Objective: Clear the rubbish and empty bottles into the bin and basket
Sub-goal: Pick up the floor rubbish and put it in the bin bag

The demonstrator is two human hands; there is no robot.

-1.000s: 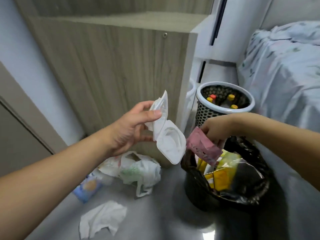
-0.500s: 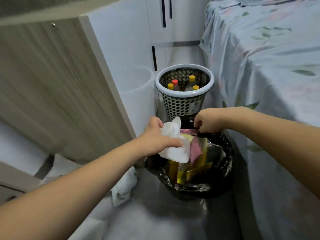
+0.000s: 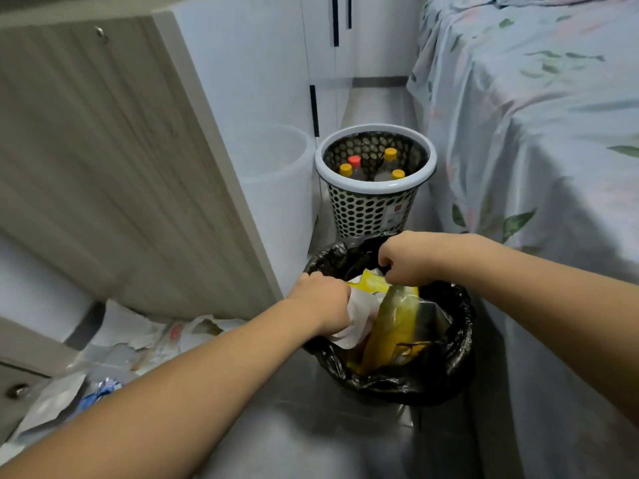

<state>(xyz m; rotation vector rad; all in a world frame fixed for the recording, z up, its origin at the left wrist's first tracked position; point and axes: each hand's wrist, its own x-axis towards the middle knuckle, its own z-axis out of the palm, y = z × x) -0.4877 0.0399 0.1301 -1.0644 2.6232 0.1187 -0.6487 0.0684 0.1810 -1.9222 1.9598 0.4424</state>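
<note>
The bed (image 3: pixel 539 140), draped in a pale leaf-print sheet, fills the right side of the room, and a wood-grain cabinet (image 3: pixel 114 160) with a white end panel stands on the left. The grey floor (image 3: pixel 304 420) runs between them. On it, in the foreground, stands the bin (image 3: pixel 460 354), lined with a black bag and packed with yellow wrappers (image 3: pixel 387 330). Directly behind the bin stands the perforated basket (image 3: pixel 377 205) with a white rim; it holds four bottles (image 3: pixel 383 174), three with yellow caps and one with a red cap. A white tub (image 3: pixel 280 188) stands just left of the basket, against the cabinet panel. Loose rubbish (image 3: pixel 145 344), made up of torn paper and plastic bags, lies on the floor at the cabinet base, left of the bin. Both hands are over the bin opening, close to each other but not touching. The left hand (image 3: pixel 325 302) grips a white plastic container (image 3: pixel 356 319) and holds it inside the bin against the wrappers. The right hand (image 3: pixel 411 261) is curled at the far rim, pinching the top edge of a yellow wrapper.
</note>
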